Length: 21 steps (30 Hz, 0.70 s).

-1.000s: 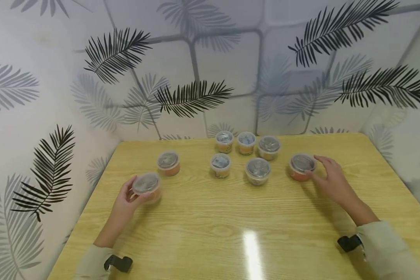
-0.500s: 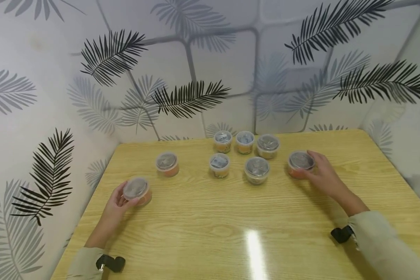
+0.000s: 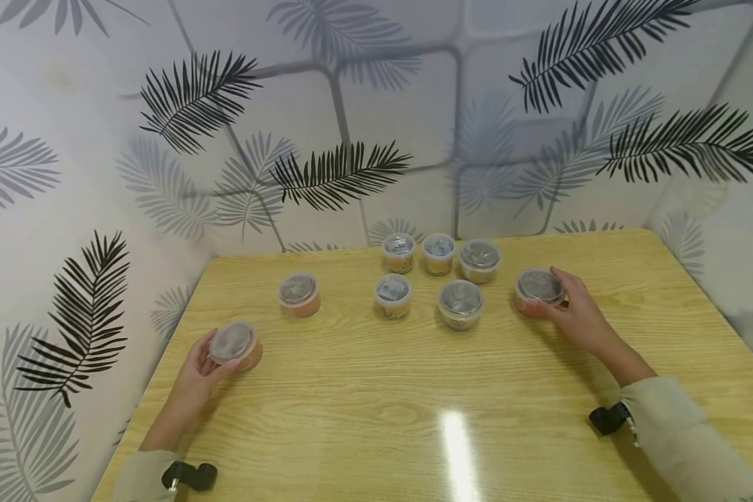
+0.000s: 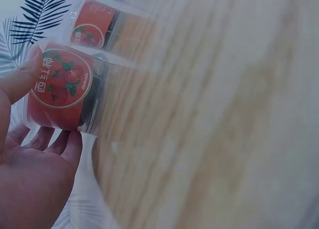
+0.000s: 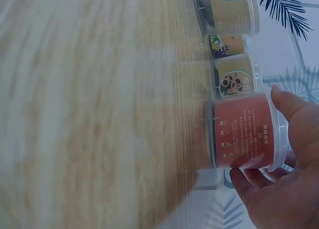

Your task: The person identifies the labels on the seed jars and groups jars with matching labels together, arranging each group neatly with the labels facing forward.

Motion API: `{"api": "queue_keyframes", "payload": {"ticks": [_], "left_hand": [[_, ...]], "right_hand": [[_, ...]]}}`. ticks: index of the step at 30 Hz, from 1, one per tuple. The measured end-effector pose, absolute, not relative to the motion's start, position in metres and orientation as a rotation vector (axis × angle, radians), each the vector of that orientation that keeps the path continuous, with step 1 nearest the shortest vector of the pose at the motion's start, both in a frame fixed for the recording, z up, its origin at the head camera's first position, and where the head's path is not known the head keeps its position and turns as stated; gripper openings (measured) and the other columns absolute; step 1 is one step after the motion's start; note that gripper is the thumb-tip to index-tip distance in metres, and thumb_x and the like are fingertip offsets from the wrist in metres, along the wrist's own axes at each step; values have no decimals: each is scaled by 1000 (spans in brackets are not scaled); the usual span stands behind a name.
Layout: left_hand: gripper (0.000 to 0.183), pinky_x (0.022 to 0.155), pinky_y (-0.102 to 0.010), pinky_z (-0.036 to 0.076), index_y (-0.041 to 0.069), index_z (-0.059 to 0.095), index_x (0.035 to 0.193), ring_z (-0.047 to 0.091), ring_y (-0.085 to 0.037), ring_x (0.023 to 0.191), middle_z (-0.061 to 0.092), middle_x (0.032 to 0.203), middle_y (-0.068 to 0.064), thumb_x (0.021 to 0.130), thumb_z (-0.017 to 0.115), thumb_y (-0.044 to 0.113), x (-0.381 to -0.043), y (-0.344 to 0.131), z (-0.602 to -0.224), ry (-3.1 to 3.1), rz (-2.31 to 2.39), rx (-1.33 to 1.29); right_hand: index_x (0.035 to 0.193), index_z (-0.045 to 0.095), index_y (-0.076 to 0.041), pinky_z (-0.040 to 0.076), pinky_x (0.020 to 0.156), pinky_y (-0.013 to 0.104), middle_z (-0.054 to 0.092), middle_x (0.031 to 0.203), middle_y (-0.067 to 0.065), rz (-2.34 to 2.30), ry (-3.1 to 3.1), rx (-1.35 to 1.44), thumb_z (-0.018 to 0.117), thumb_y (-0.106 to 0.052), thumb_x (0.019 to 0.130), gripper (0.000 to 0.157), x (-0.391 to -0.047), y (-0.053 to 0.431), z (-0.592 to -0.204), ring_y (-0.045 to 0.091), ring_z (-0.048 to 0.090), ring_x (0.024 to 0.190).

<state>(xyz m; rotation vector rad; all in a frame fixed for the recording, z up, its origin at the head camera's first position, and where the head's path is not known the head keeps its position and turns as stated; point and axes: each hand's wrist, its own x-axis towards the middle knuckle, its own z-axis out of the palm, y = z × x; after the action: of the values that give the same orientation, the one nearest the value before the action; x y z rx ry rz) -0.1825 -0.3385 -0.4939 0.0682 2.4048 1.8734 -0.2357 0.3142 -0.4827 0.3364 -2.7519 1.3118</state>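
My left hand (image 3: 191, 380) grips a lidded clear plastic tub (image 3: 233, 341) at the table's left side, thumb on the near side. In the left wrist view this tub (image 4: 65, 84) shows a red label with a tomato picture; whether it touches the table I cannot tell. Behind it stands another red-labelled tub (image 3: 298, 294). On the right, my right hand (image 3: 580, 317) holds a red-labelled tub (image 3: 532, 296) between thumb and fingers. The right wrist view shows white print on that tub's label (image 5: 244, 131), its base at the wood surface.
Several lidded tubs stand mid-table: two small ones (image 3: 399, 252) (image 3: 439, 254) and a wider one (image 3: 480, 260) at the back, with a small tub (image 3: 392, 295) and a wider tub (image 3: 461, 305) before them. A leaf-patterned wall (image 3: 401, 104) borders the wooden table (image 3: 351, 404).
My left hand has carried its tub left and slightly toward me. The right hand has stayed with its tub, the thumb now further across the near side. The head view has shifted slightly.
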Motion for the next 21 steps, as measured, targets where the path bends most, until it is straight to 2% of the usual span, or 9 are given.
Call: {"api": "queue_keyframes", "payload": {"ticks": [8, 10, 12, 16, 18, 21], "left_hand": [[83, 94, -10, 34, 13, 5, 150, 13, -35, 137, 9, 151, -19, 90, 63, 10, -179, -341, -490, 2427, 1860, 60], [86, 101, -18, 31, 13, 1, 150, 11, -35, 138, 7, 152, -18, 90, 62, 10, -177, -341, -488, 2443, 1828, 75], [89, 108, -31, 25, 15, -3, 149, 8, -35, 138, 3, 153, -16, 90, 63, 13, -173, -340, -484, 2500, 1769, 87], [89, 107, -56, 13, 15, -3, 149, 3, -37, 138, -1, 152, -17, 90, 64, 17, -167, -332, -476, 2721, 1623, 160], [85, 105, -60, 12, 13, 3, 149, 3, -38, 137, -1, 152, -17, 90, 63, 17, -165, -325, -471, 2853, 1556, 221], [73, 104, -56, 18, 9, 15, 148, 9, -36, 135, 5, 151, -14, 91, 60, 12, -163, -310, -460, 3021, 1519, 304]], "right_hand": [[145, 12, 7, 35, 91, 61, 15, 142, 36, 1298, -2740, 336, 57, -27, 94, 76, -236, 315, -483, 51, 26, 124], [144, 13, 8, 35, 90, 62, 16, 141, 36, 1282, -2737, 335, 57, -26, 94, 75, -234, 314, -483, 51, 26, 124], [144, 15, 9, 35, 90, 62, 18, 140, 36, 1264, -2739, 326, 57, -26, 94, 75, -231, 314, -483, 52, 27, 123], [143, 17, 9, 36, 89, 62, 22, 139, 36, 1271, -2748, 277, 61, -30, 91, 79, -220, 312, -480, 51, 30, 121], [144, 17, 7, 37, 89, 60, 23, 139, 34, 1287, -2751, 239, 64, -33, 88, 83, -213, 309, -478, 49, 31, 122], [145, 20, 3, 39, 90, 58, 26, 140, 31, 1293, -2730, 214, 69, -36, 84, 88, -201, 301, -473, 46, 33, 122]]}}
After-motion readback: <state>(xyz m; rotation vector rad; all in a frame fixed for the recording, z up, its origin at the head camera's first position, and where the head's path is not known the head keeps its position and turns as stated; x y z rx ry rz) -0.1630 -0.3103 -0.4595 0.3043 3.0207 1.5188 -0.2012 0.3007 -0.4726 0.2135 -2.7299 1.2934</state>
